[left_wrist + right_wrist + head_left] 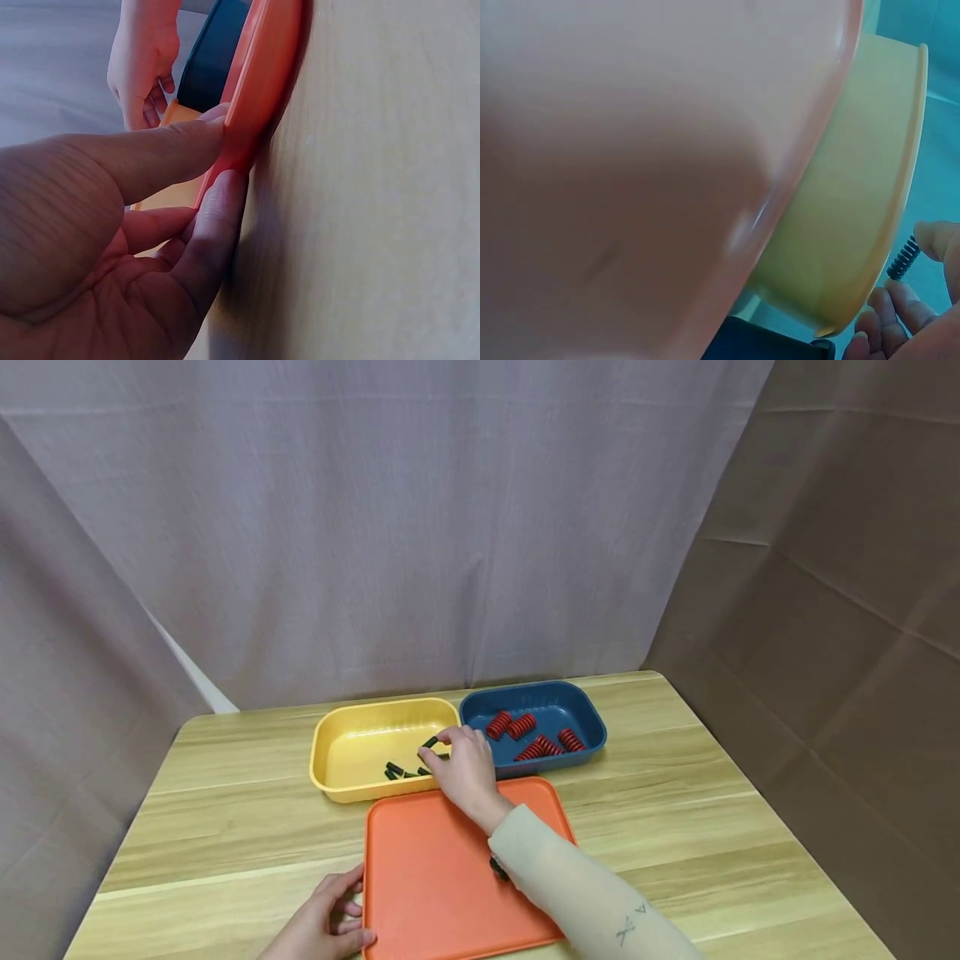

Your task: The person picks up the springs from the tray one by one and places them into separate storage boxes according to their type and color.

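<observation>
Over the yellow bin (360, 745), my right hand (468, 772) pinches a small black coil spring (904, 259) between thumb and fingertip. Several more black springs (394, 768) lie along the near side of that bin's floor. My left hand (326, 914) grips the left edge of the orange tray (420, 860); in the left wrist view the thumb presses its rim and the fingers are against the side below. A dark piece (498, 867) lies on the tray, partly hidden by the right sleeve (555, 860).
Right of the yellow bin stands a blue bin (551, 706) holding several red coil springs (522, 725). Both bins sit just behind the tray on a wood-grain table (247, 802). Grey curtains (420, 527) hang behind the table and at its sides.
</observation>
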The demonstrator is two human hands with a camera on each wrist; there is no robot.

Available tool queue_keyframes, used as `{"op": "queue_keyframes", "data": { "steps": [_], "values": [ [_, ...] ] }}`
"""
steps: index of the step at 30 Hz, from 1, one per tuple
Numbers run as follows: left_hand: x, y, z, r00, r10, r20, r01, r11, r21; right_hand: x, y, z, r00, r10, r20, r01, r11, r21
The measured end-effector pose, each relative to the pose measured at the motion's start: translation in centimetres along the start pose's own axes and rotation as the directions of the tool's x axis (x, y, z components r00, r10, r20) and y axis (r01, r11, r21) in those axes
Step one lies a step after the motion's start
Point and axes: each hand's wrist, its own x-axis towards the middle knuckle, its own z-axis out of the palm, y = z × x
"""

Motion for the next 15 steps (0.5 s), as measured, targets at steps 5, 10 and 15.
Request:
{"op": "queue_keyframes", "data": {
  "steps": [5, 10, 15],
  "values": [
    [-0.01, 0.12, 0.01, 1.0, -0.011, 0.004, 0.011, 1.0, -0.011, 0.01, 0.12, -0.24, 1.0, -0.005, -0.005, 0.005, 1.0, -0.019],
    [-0.12, 0.13, 0.04, 1.0, 0.011, -0.002, -0.011, 1.0, -0.007, 0.04, 0.4, -0.29, 1.0, 0.001, -0.004, -0.001, 1.0, -0.022],
    [-0.13, 0.16, 0.06, 1.0, 0.012, -0.006, -0.012, 1.0, -0.008, 0.11, 0.6, -0.26, 1.0, 0.0, 0.003, 0.0, 0.999, -0.037]
  ]
}}
